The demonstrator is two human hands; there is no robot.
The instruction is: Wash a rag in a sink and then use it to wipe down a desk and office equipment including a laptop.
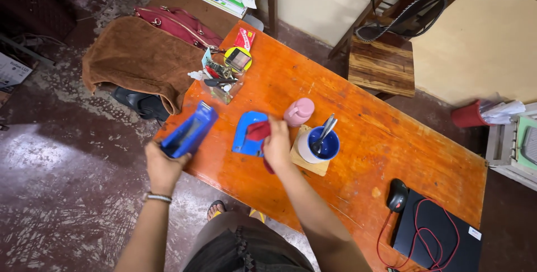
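Observation:
My left hand (pixel 162 165) grips a blue box-shaped object (pixel 190 130) and holds it tilted over the near left corner of the orange wooden table (pixel 380 137). My right hand (pixel 277 143) is closed on a dark red cloth (pixel 258 130) and presses it on a flat blue lid-like piece (pixel 245 132) lying on the table. Just right of that hand stand a pink bottle (pixel 298 111) and a white mug with a blue inside (pixel 319 145), with spoons in it, on a tan coaster.
A clear tray of small items (pixel 221 79) and a red packet (pixel 244 38) lie at the table's far left. A black mouse (pixel 397 193) and black laptop (pixel 439 233) with a red cable sit at the right. A brown cloth covers a chair (pixel 140 59); a wooden stool (pixel 382 65) stands beyond.

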